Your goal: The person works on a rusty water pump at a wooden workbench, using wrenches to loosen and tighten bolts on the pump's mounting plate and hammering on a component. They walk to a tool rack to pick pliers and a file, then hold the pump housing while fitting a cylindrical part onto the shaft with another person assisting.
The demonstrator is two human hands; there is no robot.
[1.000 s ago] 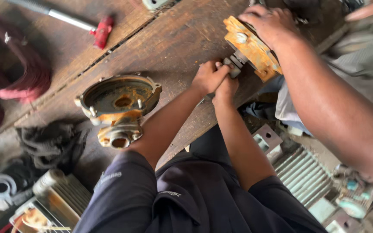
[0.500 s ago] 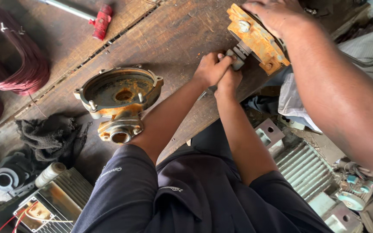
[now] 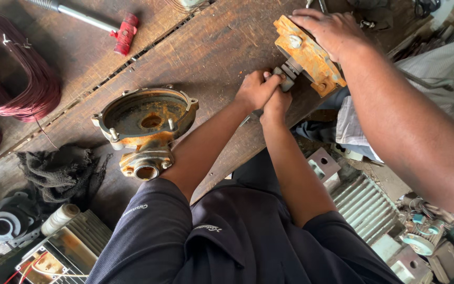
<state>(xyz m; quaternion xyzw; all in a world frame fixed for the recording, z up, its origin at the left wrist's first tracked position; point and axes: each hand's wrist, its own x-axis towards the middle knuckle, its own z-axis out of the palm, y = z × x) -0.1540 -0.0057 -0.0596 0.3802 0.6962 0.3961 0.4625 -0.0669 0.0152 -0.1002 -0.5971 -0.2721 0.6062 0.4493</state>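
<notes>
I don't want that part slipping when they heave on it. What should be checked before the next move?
1. Right hand steadying the orange casting: ok, it lies on top.
2. Co-worker's hands at the grey fitting: ok, both clasped there.
3. Tool seated on the fitting: cannot tell, the hands hide it.
4. Casting well onto the wooden bench: not ok, it sits at the edge.
5. Rusty pump housing clear of the arms: ok, apart.

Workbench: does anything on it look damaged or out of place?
The round metal housing is badly rusted, orange inside its bowl. The orange plate sticks out over the edge of the bench; another person's hand steadies it while the left hand and right hand grip its grey fitting.
</notes>
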